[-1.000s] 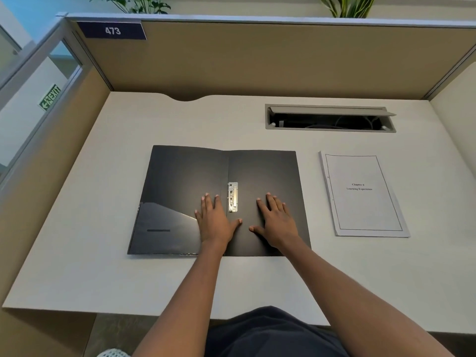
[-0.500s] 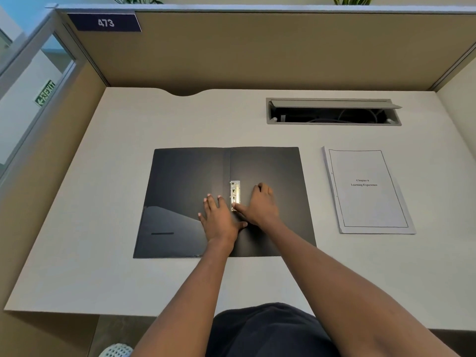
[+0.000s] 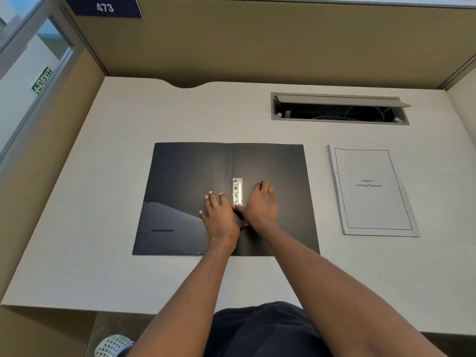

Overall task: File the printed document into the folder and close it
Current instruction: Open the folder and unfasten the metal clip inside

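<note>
At nine o'clock of the scene, a green exit sign (image 3: 42, 80) is seen behind the glass side panel, and a dark plate numbered 473 (image 3: 105, 7) is fixed at eleven o'clock on the partition. A black folder (image 3: 185, 181) is laid open flat at the middle of the white desk (image 3: 77, 228), with a pocket on its left cover. The left hand (image 3: 221, 217) is pressed flat on that left cover, fingers spread, just at nine o'clock of the metal clip (image 3: 237, 191) on the spine. The right hand (image 3: 261, 204) is set at three o'clock of the clip, fingers curled under, its thumb touching the clip's lower end; whether anything is pinched cannot be told. The printed document (image 3: 373, 191) is lying on the desk well apart at three o'clock of the folder, title page upward. An open cable tray (image 3: 340, 108) is recessed at one o'clock.
</note>
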{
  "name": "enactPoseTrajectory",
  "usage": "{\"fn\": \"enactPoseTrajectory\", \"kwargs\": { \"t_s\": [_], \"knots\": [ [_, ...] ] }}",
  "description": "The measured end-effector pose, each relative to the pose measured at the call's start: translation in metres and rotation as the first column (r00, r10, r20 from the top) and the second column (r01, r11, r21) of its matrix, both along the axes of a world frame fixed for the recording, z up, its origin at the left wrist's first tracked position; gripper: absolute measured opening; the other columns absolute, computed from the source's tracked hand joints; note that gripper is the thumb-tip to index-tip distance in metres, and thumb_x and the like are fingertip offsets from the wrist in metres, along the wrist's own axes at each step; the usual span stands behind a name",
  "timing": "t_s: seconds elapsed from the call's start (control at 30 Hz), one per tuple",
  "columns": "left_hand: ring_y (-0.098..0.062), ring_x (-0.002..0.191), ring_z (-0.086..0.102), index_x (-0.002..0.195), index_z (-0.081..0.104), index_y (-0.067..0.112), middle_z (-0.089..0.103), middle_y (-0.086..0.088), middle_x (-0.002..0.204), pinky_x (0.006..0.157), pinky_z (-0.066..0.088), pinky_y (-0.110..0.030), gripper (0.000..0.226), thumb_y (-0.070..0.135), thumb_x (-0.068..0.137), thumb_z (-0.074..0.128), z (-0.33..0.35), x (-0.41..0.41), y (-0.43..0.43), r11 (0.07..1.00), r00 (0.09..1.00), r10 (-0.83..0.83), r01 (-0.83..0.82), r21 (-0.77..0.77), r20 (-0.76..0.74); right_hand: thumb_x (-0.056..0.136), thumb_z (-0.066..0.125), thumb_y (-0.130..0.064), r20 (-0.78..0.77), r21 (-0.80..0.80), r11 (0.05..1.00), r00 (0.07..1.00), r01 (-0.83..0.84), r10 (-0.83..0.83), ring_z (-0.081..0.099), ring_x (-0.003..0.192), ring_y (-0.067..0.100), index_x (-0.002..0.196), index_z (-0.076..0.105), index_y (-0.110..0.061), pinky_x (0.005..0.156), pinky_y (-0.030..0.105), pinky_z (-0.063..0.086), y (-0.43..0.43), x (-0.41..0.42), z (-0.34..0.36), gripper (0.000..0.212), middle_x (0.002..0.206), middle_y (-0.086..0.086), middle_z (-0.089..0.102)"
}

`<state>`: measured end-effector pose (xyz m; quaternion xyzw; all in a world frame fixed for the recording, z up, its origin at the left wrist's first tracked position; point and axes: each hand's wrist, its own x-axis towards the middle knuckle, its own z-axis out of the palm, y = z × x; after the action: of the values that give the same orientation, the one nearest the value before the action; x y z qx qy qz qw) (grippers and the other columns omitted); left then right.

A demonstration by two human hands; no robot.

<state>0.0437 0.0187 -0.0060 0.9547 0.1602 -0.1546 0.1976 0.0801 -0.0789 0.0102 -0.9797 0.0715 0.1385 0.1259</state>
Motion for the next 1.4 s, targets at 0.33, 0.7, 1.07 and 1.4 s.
{"fn": "enactPoseTrajectory", "kwargs": {
  "t_s": [0.33, 0.7, 1.07, 1.4],
  "knots": [
    [-0.032, 0.16, 0.005, 0.16, 0.023, 0.014, 0.011, -0.013, 0.172, 0.126, 0.015, -0.058, 0.106, 0.052, 0.08, 0.08, 0.001, -0.001, 0.001, 1.0, 1.0, -0.011, 0.011, 0.005, -0.01, 0.081, 0.069, -0.064, -0.001, -0.007, 0.999, 0.999, -0.047, 0.047, 0.043, 0.132, 0.027, 0.139, 0.046, 0.001, 0.109, 0.035, 0.044, -0.002, 0.004, 0.002, 0.09, 0.139, 0.012, 0.045],
    [-0.032, 0.16, 0.001, 0.162, 0.017, 0.013, 0.007, -0.013, 0.172, 0.127, 0.015, -0.058, 0.12, 0.056, 0.073, 0.084, 0.005, -0.001, 0.001, 1.0, 0.999, -0.015, 0.016, 0.015, -0.043, 0.087, 0.065, -0.063, -0.046, 0.215, 0.976, 0.998, -0.04, 0.051, 0.048, 0.129, 0.028, 0.126, 0.061, -0.008, 0.101, 0.043, 0.051, -0.015, 0.011, 0.012, 0.068, 0.135, 0.011, 0.053],
    [-0.032, 0.16, 0.002, 0.162, 0.015, 0.011, 0.006, -0.015, 0.172, 0.125, 0.016, -0.057, 0.119, 0.056, 0.074, 0.083, 0.001, -0.003, 0.001, 0.999, 1.0, -0.024, 0.025, 0.029, -0.02, 0.09, 0.073, -0.016, 0.106, 0.708, 0.7, 0.967, 0.091, -0.233, 0.068, 0.072, 0.027, 0.083, 0.074, -0.007, 0.072, 0.044, 0.058, 0.001, 0.039, 0.021, 0.011, 0.076, 0.007, 0.073],
    [-0.031, 0.161, 0.0, 0.163, 0.013, 0.014, 0.005, -0.014, 0.173, 0.125, 0.015, -0.055, 0.122, 0.06, 0.073, 0.081, -0.011, 0.001, 0.001, 0.997, 0.999, -0.028, 0.03, 0.066, -0.022, 0.092, 0.068, -0.005, 0.078, 0.621, 0.782, 0.99, 0.045, -0.119, 0.07, 0.072, 0.023, 0.086, 0.073, -0.002, 0.078, 0.048, 0.06, 0.007, 0.095, 0.009, 0.008, 0.078, 0.013, 0.074]
  ]
}}
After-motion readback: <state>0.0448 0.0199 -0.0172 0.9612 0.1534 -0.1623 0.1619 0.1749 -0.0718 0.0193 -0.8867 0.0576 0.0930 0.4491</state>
